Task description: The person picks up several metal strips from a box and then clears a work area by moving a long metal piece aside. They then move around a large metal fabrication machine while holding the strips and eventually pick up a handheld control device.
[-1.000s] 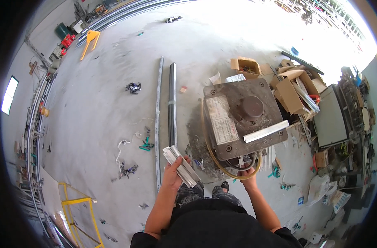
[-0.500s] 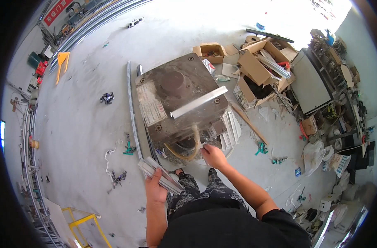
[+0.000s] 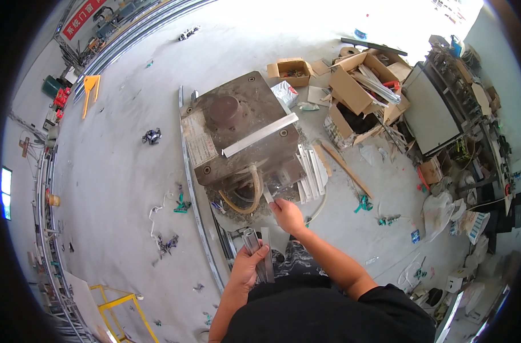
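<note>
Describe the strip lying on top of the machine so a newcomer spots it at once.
Find the big brown machine near mid-picture, with a round boss on top. Below that boss, a pale metal strip slants across the top. It lies alone, unlike the strips grouped at the machine's right and the pieces in the left hand.

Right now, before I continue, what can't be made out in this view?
All in the head view:
Exact count of metal profiles in the left hand: grip and overlap hide some.
Gripped end of the pale strip: covered by the right hand.
Inside of the lower open carton: deep shadow.
Wording on the pale label: too small.
</note>
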`<act>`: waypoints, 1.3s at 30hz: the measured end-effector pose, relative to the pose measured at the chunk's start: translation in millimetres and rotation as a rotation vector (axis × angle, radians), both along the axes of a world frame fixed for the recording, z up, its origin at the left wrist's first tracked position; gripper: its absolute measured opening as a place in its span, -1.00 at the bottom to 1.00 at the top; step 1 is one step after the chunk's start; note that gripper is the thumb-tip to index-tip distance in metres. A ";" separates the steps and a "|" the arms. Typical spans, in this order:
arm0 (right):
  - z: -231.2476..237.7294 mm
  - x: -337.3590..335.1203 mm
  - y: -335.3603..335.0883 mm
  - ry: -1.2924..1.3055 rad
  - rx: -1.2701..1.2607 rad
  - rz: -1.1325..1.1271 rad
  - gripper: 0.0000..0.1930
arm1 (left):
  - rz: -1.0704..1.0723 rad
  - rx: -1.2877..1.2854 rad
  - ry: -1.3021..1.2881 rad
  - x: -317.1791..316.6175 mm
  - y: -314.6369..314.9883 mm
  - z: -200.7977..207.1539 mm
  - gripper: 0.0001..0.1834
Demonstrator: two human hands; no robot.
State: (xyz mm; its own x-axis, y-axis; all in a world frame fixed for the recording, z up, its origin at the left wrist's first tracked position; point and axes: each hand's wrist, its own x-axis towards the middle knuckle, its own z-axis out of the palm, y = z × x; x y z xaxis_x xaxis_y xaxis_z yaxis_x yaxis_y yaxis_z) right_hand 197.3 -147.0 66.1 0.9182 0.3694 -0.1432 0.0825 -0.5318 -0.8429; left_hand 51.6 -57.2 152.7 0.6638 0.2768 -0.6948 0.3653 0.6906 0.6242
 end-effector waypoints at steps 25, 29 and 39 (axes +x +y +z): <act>61.4 36.2 -89.2 -0.273 -0.178 -0.195 -0.74 | -0.132 -0.032 -0.071 30.1 37.2 -21.6 -0.78; 68.9 -47.4 -63.0 0.228 0.172 0.180 -0.73 | -0.142 -0.073 -0.137 32.8 28.5 -22.3 -0.82; 59.0 -42.3 -64.8 1.581 0.830 0.253 -0.69 | -0.291 0.045 -0.132 29.8 25.1 -23.6 -0.82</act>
State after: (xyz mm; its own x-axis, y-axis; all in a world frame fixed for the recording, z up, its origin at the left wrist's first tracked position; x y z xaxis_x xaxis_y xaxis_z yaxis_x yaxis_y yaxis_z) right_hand 155.0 -211.7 125.1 0.0270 0.8877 -0.4597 -0.9749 -0.0783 -0.2083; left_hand 81.4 -32.0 129.1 0.8035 0.0909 -0.5884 0.4568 0.5396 0.7072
